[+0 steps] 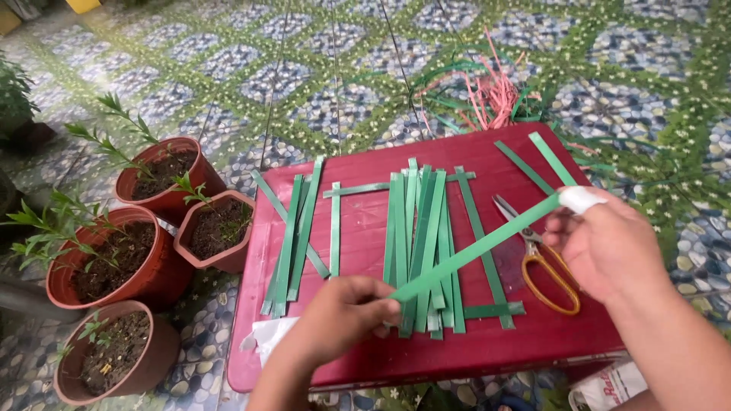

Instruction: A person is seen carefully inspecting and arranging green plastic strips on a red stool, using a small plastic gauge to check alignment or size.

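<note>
Soft, even daylight is illuminating the scene; shadows are remaining faint, and wide-angle distortion is bending edges toward 9 o'clock.

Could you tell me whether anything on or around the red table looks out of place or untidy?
A tangle of pink and green strip offcuts lies on the floor behind the red table. On the right hand, one fingertip is wrapped in white.

Pebble-patterned floor [251, 68], 4 plant pots [164, 179].
</note>
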